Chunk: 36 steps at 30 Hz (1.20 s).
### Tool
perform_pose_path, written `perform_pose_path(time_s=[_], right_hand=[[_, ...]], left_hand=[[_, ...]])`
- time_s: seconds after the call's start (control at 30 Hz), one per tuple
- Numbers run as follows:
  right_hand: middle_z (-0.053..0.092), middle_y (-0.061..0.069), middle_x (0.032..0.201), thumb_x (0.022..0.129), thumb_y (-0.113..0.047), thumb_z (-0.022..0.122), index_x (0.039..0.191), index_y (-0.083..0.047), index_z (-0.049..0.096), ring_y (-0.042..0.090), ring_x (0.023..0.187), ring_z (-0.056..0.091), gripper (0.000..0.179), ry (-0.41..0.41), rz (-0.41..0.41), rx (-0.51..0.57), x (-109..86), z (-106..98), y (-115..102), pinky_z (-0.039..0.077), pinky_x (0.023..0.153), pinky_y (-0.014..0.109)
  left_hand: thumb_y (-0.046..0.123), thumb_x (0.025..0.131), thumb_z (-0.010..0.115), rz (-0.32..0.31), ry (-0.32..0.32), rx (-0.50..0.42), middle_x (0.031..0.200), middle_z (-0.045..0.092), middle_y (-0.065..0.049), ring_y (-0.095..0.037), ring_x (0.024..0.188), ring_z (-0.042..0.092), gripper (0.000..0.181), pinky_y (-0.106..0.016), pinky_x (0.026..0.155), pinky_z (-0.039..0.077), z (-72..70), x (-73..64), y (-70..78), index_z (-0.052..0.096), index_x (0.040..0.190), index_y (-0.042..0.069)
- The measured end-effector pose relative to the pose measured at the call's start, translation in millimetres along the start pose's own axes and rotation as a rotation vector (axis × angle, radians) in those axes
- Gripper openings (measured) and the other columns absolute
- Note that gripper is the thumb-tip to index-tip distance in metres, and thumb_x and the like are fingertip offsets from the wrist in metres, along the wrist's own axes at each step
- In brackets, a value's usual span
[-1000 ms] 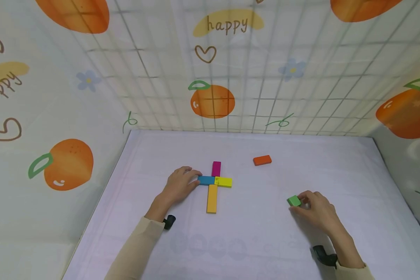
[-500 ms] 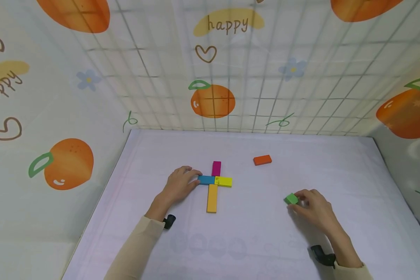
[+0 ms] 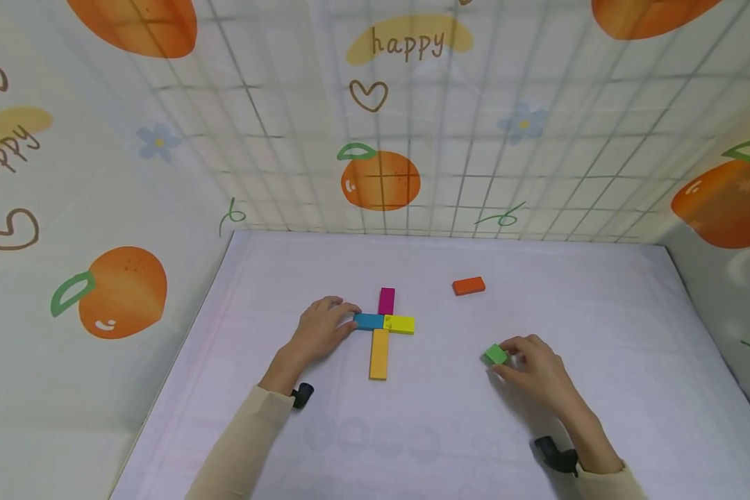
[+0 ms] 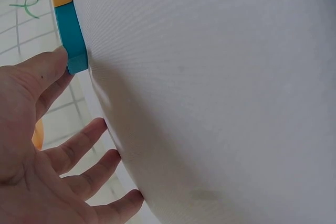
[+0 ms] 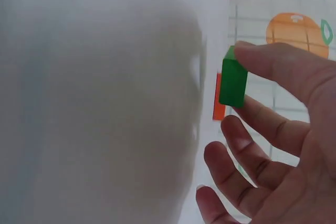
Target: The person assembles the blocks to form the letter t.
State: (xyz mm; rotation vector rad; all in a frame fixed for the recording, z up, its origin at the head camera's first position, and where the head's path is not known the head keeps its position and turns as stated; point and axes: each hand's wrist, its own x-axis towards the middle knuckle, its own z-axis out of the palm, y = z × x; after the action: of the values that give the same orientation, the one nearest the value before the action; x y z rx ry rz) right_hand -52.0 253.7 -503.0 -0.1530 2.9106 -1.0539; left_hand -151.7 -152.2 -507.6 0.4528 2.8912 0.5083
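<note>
In the head view, my left hand (image 3: 321,330) pinches the left end of a blue block (image 3: 370,321) lying on the table. The left wrist view shows the thumb on that blue block's end (image 4: 72,38), its other fingers spread on the tabletop. Against the blue block's right end lies a yellow block (image 3: 400,324). A magenta block (image 3: 386,301) meets them from behind and a longer orange-yellow block (image 3: 379,354) from the front, making a cross. To the right, my right hand (image 3: 537,371) holds a small green block (image 3: 495,354) between thumb and index finger.
A red-orange block (image 3: 469,286) lies alone toward the back right of the white table (image 3: 437,430). Behind the table hangs a cloth backdrop (image 3: 275,180) printed with oranges and a grid. A small black device (image 3: 556,455) is worn on each wrist.
My right hand has moved left with the green block, toward the cross of blocks. The left hand and the blocks on the table have stayed put.
</note>
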Motion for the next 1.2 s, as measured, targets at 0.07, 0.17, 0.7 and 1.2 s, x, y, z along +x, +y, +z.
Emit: perform_pose_path(time_s=[0.07, 0.17, 0.7, 1.2], right_hand=[[0.061, 0.007, 0.1, 0.081, -0.021, 0.084, 0.112, -0.005, 0.069, 0.024, 0.09, 0.058, 0.038, -0.003, -0.015, 0.004, 1.3, 4.1, -3.3, 0.042, 0.074, 0.042], [0.061, 0.005, 0.099, 0.081, -0.02, 0.084, 0.111, -0.007, 0.07, 0.022, 0.089, 0.058, 0.036, -0.007, -0.039, 0.007, 3.5, 10.9, -7.7, 0.042, 0.074, 0.042], [0.061, -0.001, 0.096, 0.079, -0.02, 0.086, 0.107, -0.014, 0.071, 0.017, 0.088, 0.057, 0.033, -0.057, -0.163, 0.019, 15.0, 44.8, -43.8, 0.044, 0.077, 0.039], [0.06, -0.006, 0.099, 0.077, -0.025, 0.087, 0.105, -0.02, 0.07, 0.013, 0.094, 0.056, 0.033, -0.152, -0.212, -0.006, 20.3, 73.1, -83.3, 0.043, 0.081, 0.039]], left_hand=[[0.036, 0.099, 0.063, -0.001, 0.0, -0.001, 0.146, 0.048, -0.012, -0.034, 0.137, 0.038, 0.035, -0.059, 0.111, 0.031, 0.1, 0.1, -0.1, 0.063, 0.133, 0.029], [0.036, 0.099, 0.063, -0.007, -0.002, -0.002, 0.146, 0.047, -0.012, -0.034, 0.137, 0.038, 0.034, -0.059, 0.111, 0.031, 0.8, 0.2, -0.3, 0.063, 0.133, 0.03], [0.036, 0.099, 0.063, -0.015, -0.004, -0.003, 0.146, 0.048, -0.012, -0.034, 0.137, 0.039, 0.035, -0.059, 0.111, 0.03, 0.0, -0.9, 0.0, 0.063, 0.133, 0.029], [0.036, 0.099, 0.064, -0.002, 0.0, -0.014, 0.145, 0.048, -0.013, -0.034, 0.136, 0.039, 0.035, -0.059, 0.111, 0.031, -1.3, 0.2, -0.3, 0.063, 0.133, 0.029]])
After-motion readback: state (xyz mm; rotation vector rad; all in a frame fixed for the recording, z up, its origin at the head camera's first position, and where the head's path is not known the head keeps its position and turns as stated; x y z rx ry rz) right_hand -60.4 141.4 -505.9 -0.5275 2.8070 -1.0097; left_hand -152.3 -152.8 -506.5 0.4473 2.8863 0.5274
